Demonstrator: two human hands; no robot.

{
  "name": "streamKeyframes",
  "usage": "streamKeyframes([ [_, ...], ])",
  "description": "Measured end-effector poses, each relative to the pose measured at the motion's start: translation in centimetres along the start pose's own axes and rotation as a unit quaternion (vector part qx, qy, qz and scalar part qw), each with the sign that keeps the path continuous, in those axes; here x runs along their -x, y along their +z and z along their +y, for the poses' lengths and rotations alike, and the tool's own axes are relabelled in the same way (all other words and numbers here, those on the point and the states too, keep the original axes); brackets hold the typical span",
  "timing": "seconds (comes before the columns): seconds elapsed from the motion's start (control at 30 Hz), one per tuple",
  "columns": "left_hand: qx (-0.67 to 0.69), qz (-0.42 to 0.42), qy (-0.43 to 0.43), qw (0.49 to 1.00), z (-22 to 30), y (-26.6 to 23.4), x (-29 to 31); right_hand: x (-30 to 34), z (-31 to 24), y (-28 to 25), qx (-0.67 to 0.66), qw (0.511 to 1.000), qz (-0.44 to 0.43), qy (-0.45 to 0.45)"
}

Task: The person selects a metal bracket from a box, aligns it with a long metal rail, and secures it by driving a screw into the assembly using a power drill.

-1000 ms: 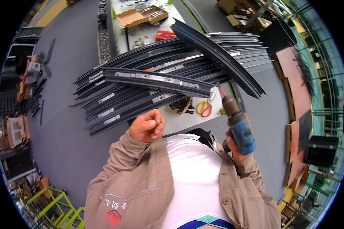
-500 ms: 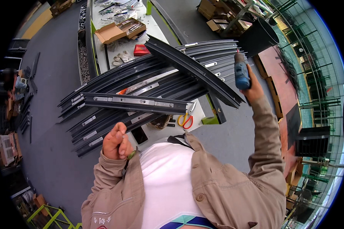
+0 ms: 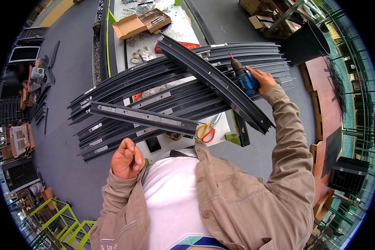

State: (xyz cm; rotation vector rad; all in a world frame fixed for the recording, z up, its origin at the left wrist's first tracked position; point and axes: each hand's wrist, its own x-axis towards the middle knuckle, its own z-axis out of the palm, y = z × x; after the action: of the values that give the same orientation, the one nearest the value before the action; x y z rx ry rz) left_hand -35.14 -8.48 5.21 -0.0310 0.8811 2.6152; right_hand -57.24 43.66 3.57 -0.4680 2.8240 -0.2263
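Drill point(image 3: 246, 81): lay aslant just left of the right hand, bit pointing away from the wearer, over the right-hand end of the dark profiles point(image 3: 187, 99); a moment earlier it had been held up clear of them.
Right hand point(image 3: 263, 80): reached far forward at the drill's rear, fingers stretched out along its side rather than curled tight; I couldn't tell whether it gripped or was letting go.
Change: half a second before, the fist had been wrapped around the handle; with the drill lowered, the profiles seemed to be taking its weight, leaving that hand less tied to it.
Left hand point(image 3: 128, 160): stayed back near the body, thumb and fingertips pinching a small piece point(image 3: 133, 153), too small for me to name, just as before.
Crossing profile point(image 3: 210, 77): sloped over the others, immediately left of the drill and right hand.
Strip-bearing profile point(image 3: 146, 118): rested on the stack, just beyond the left hand, pale metal strips along it.
Scissors point(image 3: 211, 133): sat between the hands, red and yellow handles on the white bench point(image 3: 224, 127).
Gloves point(image 3: 142, 55): lay well beyond the left hand, past the stack.
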Motion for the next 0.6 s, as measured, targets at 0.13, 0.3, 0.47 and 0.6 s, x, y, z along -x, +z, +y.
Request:
streamKeyframes([
  [0.13, 0.010, 0.011, -0.023, 1.000, -0.4, 0.6, -1.3, -0.7, -0.3, 0.5, 0.001, 1.000, -0.012, -0.002],
  [0.3, -0.013, 0.032, -0.015, 0.999, -1.2, 0.3, -1.5, -1.1, -1.4, -0.1, 0.086, 0.996, -0.026, 0.001],
  [0.47, -0.051, 0.036, -0.042, 0.997, -2.5, 0.3, -2.6, 1.0, -1.9, -2.1, 0.068, 0.992, 0.100, -0.023],
  [0.6, -0.059, 0.049, -0.110, 0.991, -3.4, 0.9, -3.2, 5.2, -16.6, -5.6, -0.200, 0.960, 0.140, -0.137],
])
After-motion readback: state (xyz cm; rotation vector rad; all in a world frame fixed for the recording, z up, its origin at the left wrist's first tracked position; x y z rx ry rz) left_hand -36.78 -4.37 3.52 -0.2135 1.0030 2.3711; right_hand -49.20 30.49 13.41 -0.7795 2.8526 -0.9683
